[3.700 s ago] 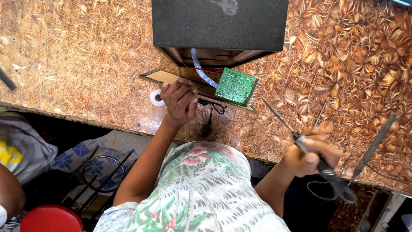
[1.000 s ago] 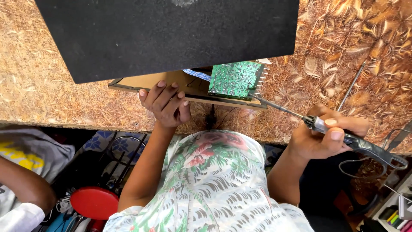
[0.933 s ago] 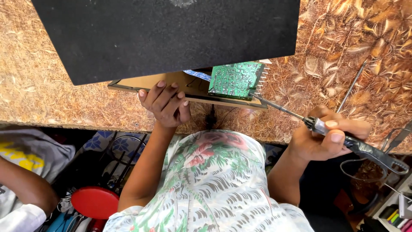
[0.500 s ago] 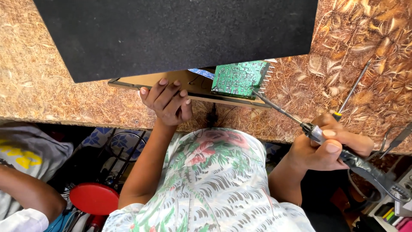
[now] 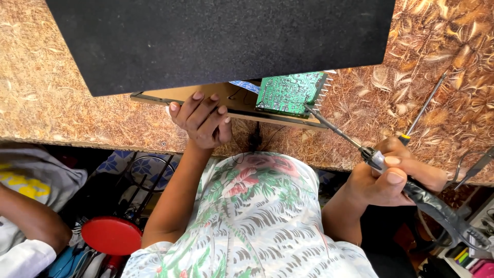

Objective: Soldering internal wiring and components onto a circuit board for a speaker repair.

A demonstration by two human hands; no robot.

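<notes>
Chipboard bench: right hand grips soldering iron, tip now back on green circuit board; left hand, fingers loosely spread, steadies wooden panel.

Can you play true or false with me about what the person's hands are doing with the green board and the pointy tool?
1. The right hand holds a soldering iron. True.
2. The iron's tip is far from the green circuit board. False: the tip is at the board's lower right edge.
3. The left hand rests its fingers on the wooden panel beside the board. True.
4. The left hand holds the screwdriver. False: the screwdriver lies alone on the table, to the right.
5. A big black box sits above the board. True.
6. The stool under the table is blue. False: it is red.
</notes>
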